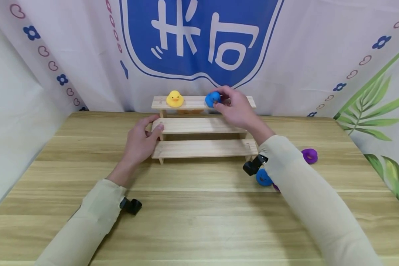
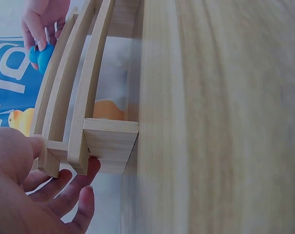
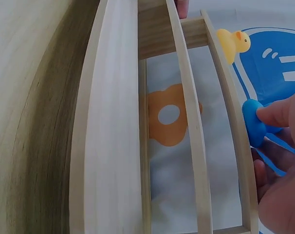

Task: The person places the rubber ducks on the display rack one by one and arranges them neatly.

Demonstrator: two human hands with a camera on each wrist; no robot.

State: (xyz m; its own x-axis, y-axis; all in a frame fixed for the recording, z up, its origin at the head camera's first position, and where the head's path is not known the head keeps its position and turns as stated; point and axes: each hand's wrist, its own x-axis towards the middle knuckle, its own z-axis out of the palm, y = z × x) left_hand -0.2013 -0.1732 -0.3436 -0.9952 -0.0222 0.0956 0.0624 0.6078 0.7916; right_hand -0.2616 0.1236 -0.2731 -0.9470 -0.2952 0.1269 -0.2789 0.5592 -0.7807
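From my remote seat, I see the small blue rubber-like duck (image 1: 210,99) at the top board of the three-tier pale wooden step shelf (image 1: 193,125), right of the board's middle. Its beak points toward the front of the shelf. The duck is short and round, so I cannot fix its long axis surely; its base meets the board in both wrist views, with the head up. The shelf's own long axis runs left to right across the wood-grain table (image 1: 186,225).

The right hand (image 1: 237,109) reaches in from the right and pinches the blue duck, thumb in front and fingers behind, so the duck sits at the fingertips, well out from the palm. I have the left hand (image 1: 139,142) gripping the shelf's left end: thumb on the middle board, fingers bent around the outer side, slightly spread.

A yellow duck (image 1: 174,99) sits upright farther left on the top board, beak forward. On the table, a second blue duck (image 1: 263,178) shows partly beneath the right sleeve (image 1: 306,192), and a purple rounded toy (image 1: 310,156) lies just beyond it.
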